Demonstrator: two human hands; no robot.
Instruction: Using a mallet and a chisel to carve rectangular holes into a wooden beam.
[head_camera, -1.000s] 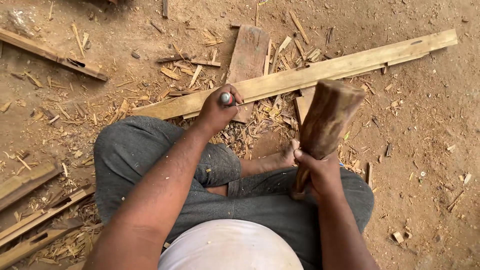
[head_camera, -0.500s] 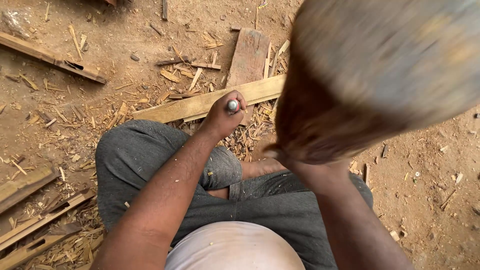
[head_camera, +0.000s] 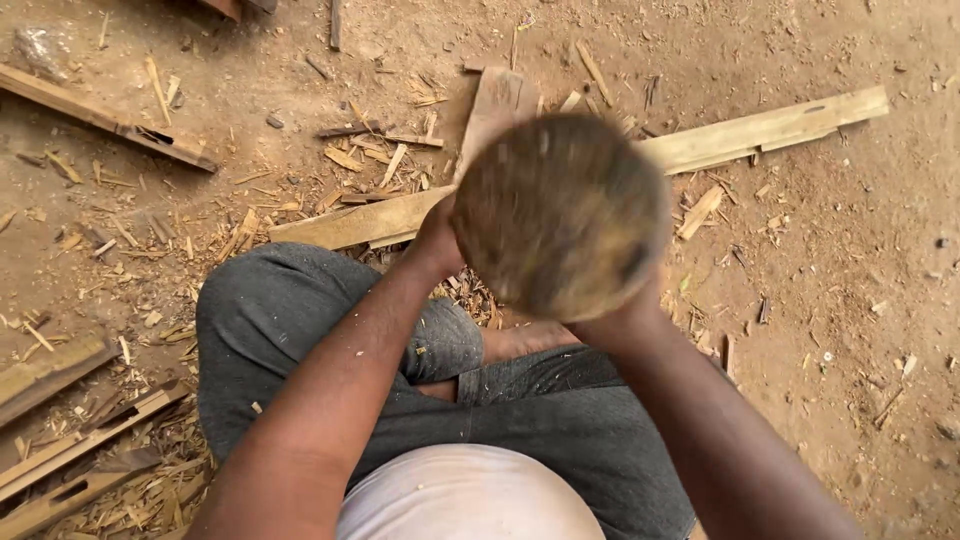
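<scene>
Head view, looking straight down on a person seated on a dirt floor (head_camera: 850, 330), knees in dark grey trousers (head_camera: 300, 320), pale shirt at the bottom edge.

Right hand (head_camera: 625, 322): raised toward the camera, arm coming up from the lower right. Only the wrist and heel of the hand show; it is clenched around the base of a wooden mallet (head_camera: 560, 215). The mallet's head is seen end-on as a blurred brown disc, hanging above the lap and covering the middle of the long plank.

Left hand (head_camera: 437, 238): arm stretched forward over the left knee, hand down at the near edge of the long pale plank (head_camera: 760, 130). The fingers are hidden behind the mallet, so I cannot tell whether it grips anything.

Plank: lies flat on the ground, running from just ahead of the left knee up to the right. A shorter board (head_camera: 495, 100) lies across behind it.

Surroundings: wood chips and splinters (head_camera: 380, 160) scattered around the plank; a dark batten (head_camera: 110, 120) at upper left; slotted strips (head_camera: 70, 460) at lower left.
</scene>
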